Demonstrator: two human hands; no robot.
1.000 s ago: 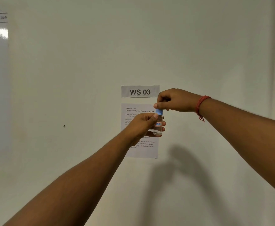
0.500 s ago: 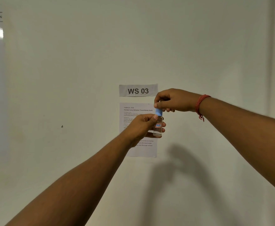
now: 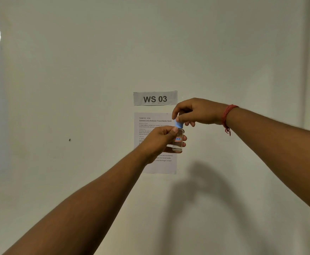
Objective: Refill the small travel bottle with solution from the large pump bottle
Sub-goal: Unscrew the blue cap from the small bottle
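Behind the hands we see a plain pale wall (image 3: 224,52), with a "WS 03" sign (image 3: 155,98) at centre frame and a printed instruction sheet (image 3: 161,162) just below it. We hold the small travel bottle (image 3: 178,142) upright in front of that sheet, at centre frame. Our left hand (image 3: 159,140) grips the clear body, fingers curled round it. Our right hand (image 3: 198,112) pinches the blue cap (image 3: 179,124) from above; a red thread band (image 3: 226,116) sits on that wrist.

Progress, as we judge it: early or very late — we cannot tell whether the cap is coming off or going on. Some clear liquid shows low in the bottle. The large pump bottle is not in view, and neither is any worktop — so no transfer step can be confirmed.
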